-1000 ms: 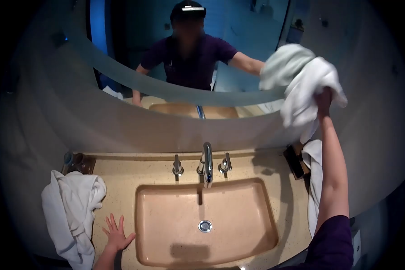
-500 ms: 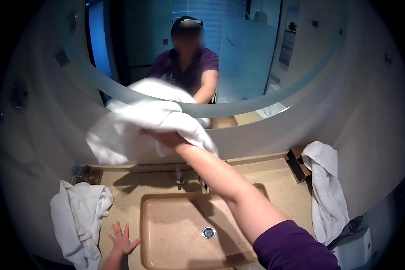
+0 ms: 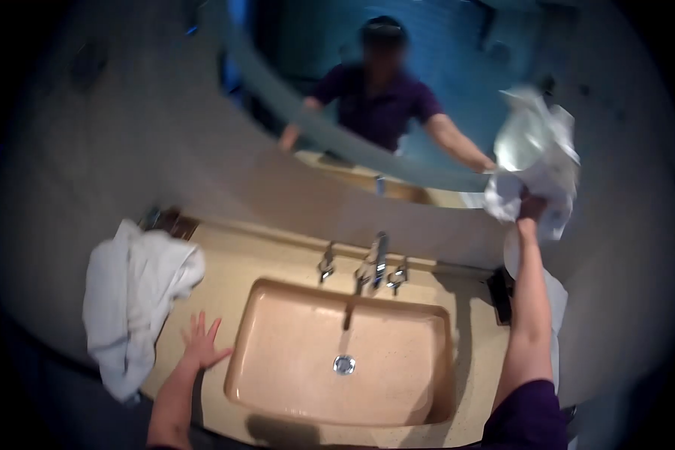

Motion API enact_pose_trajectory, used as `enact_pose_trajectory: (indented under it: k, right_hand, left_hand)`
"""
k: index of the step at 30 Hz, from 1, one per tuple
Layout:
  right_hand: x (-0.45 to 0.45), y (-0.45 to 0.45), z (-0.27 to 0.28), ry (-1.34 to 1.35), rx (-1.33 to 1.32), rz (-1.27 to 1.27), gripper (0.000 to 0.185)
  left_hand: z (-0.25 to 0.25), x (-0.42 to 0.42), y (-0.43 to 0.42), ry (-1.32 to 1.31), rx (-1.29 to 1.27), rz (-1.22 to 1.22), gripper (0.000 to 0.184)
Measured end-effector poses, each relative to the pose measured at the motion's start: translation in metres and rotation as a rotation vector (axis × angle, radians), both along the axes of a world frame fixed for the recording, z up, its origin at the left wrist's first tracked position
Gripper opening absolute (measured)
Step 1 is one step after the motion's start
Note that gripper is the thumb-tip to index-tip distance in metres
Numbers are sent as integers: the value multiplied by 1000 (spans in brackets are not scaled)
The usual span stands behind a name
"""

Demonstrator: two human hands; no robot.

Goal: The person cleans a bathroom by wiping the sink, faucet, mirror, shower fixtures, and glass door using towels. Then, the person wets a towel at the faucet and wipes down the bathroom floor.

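My right hand is closed on a bunched white towel, raised at the right end of the mirror. The towel is blurred by motion and seems to touch the glass, where its reflection meets it. My left hand lies flat with fingers spread on the beige counter, left of the sink. A second white towel hangs in folds over the counter's left end, near that hand.
Behind the sink stand a metal faucet and two handles. A dark box and another white towel sit at the right end, partly behind my forearm. Small dark items stand at the back left.
My right hand has swept the towel from the mirror's left side to its right end. The camera view has turned and shifted. My left hand stays on the counter.
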State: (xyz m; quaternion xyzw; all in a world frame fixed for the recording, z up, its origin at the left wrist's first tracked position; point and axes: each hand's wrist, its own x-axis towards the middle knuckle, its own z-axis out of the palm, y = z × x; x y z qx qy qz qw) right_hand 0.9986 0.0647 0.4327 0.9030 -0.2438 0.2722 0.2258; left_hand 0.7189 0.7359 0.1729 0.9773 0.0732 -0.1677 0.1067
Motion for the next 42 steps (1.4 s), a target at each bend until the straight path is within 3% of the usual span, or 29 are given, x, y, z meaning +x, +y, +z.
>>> enact_pose_trajectory:
  k: [1,2,3,4,5,6,7,10,12,14,16,17,20,23,24,25,27,28,30,31,34,35,36,37,38,40,41,42]
  right_hand:
    - [-9,-21,-41,-539,293,789,34]
    - [-61,19,-25,-164,943,735,37]
    - [-76,21,-49,-158,1198,901,45]
    - [-103,56,-60,-315,1674,849,43]
    - [-118,49,-85,-354,1787,828,41]
    - [-130,41,-108,-221,1740,979,39]
    - [-158,47,-137,-556,2067,745,36]
    - [-212,63,-155,-598,2172,715,36]
    - [-243,93,-150,-542,2192,730,36]
    - [-266,127,-143,-447,2195,755,36]
    - [-274,168,-135,-316,2196,786,37]
    - [-270,194,-126,-238,2194,811,37]
    - [-242,276,-107,23,2168,923,37]
    - [-186,359,-95,368,2044,1025,38]
    - [-163,383,-100,506,1975,1054,38]
    - [-139,406,-110,657,1889,1082,38]
    - [-74,436,-168,1035,1513,1250,38]
    - [-18,439,-236,1173,1137,1520,39]
    - [-86,540,-237,727,892,980,62]
    - [-124,594,-233,572,851,697,74]
    - [-169,630,-256,598,453,874,59]
    - [-200,633,-260,522,427,948,50]
    - [-239,636,-243,640,478,938,46]
    - [-277,637,-240,710,470,919,53]
    - [-316,644,-247,490,441,968,51]
    - [-388,642,-239,750,405,1045,59]
    - [-418,631,-286,647,260,1213,53]
    - [-439,628,-270,603,298,1418,50]
  left_hand:
    - [-1,-1,1,-1,-1,11,93]
    - [-5,-4,4,-29,-14,2,89]
    - [-7,-6,2,-56,7,8,87]
    - [-10,-7,3,-71,19,18,85]
    - [-10,-5,1,-57,26,29,84]
    - [-7,-4,0,-55,37,24,83]
    - [-3,-6,-1,-49,46,48,83]
    - [14,5,20,30,5,-16,83]
    - [36,22,53,-228,-216,-194,89]
    - [121,3,64,-593,324,83,98]
    - [129,-9,110,-466,493,391,97]
    - [117,-15,132,-429,473,376,97]
    - [78,-13,183,-270,267,468,89]
    - [74,-5,201,-458,89,456,66]
    - [78,-10,207,-454,97,452,66]
    - [83,-16,212,-518,-93,496,66]
    - [86,-34,225,-668,-542,587,65]
    - [76,-48,232,-751,-806,619,64]
    - [74,-71,239,-992,-1035,439,66]
    - [77,-81,240,-971,-1179,547,68]
    - [76,-100,246,-1039,-1014,604,71]
    - [82,-107,248,-942,-913,557,73]
    - [92,-114,249,-843,-810,514,76]
    - [105,-120,250,-799,-431,409,88]
    - [102,-112,258,-802,-435,397,88]
    - [79,-108,271,-587,-72,555,98]
    - [65,-103,287,-498,-143,576,103]
    - [64,-101,295,-493,-144,568,103]
